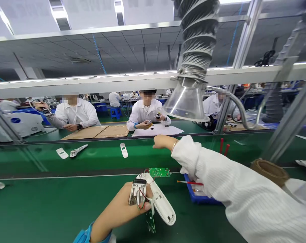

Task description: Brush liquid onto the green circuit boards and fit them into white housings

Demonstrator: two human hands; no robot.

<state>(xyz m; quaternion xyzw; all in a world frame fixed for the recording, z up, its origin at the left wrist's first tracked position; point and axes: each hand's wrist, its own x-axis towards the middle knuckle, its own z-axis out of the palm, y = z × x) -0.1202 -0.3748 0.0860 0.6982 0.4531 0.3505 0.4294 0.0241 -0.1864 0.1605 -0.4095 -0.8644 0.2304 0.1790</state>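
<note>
My left hand (122, 207) is closed around a white plastic device shell (160, 202) together with a small metal-framed part (137, 192). Red and black wires and a green circuit board (150, 222) dangle from them. My right hand (161, 141), in a white sleeve, reaches forward over the conveyor belt. Its fingers are turned away from me and mostly hidden. A second green circuit board (159, 172) lies flat on the belt edge just beyond my left hand.
A blue tray (197, 197) with a red-handled brush (190, 183) sits under my right arm. White shells (123, 150) lie on the green belt (97, 157). A fume-extraction hood (187, 101) hangs ahead. Three people in white coats work opposite. A tape roll (269, 170) sits right.
</note>
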